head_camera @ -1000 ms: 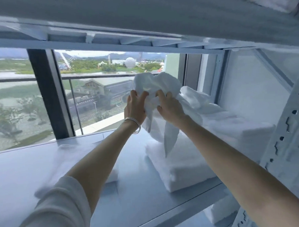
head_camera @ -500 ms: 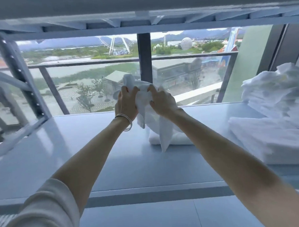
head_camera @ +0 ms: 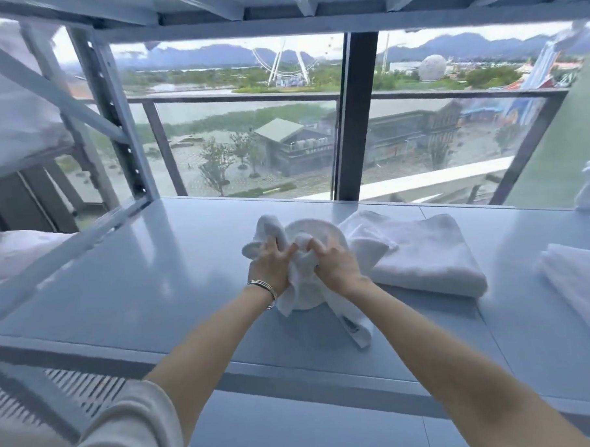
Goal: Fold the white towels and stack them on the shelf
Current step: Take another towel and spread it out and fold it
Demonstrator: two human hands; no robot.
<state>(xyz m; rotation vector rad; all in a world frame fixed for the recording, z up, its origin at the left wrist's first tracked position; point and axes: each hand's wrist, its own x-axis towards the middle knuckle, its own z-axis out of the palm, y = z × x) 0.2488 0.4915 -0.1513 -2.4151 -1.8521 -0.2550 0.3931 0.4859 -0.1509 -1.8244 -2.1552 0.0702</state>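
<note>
While bunched over the middle of the grey metal shelf [head_camera: 153, 263], gripped at its top by the left hand [head_camera: 270, 268] and the right hand [head_camera: 334, 264], knuckles close together: a crumpled white towel [head_camera: 303, 290], its tail trailing onto the shelf toward the front edge. Just beside it on the right, lying flat: a folded white towel [head_camera: 423, 251]. On the left wrist: thin silver bangles [head_camera: 266, 288].

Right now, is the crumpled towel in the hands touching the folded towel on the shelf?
Cannot tell. In the head view the crumpled towel overlaps the folded towel at its left edge, hiding any gap.
</note>
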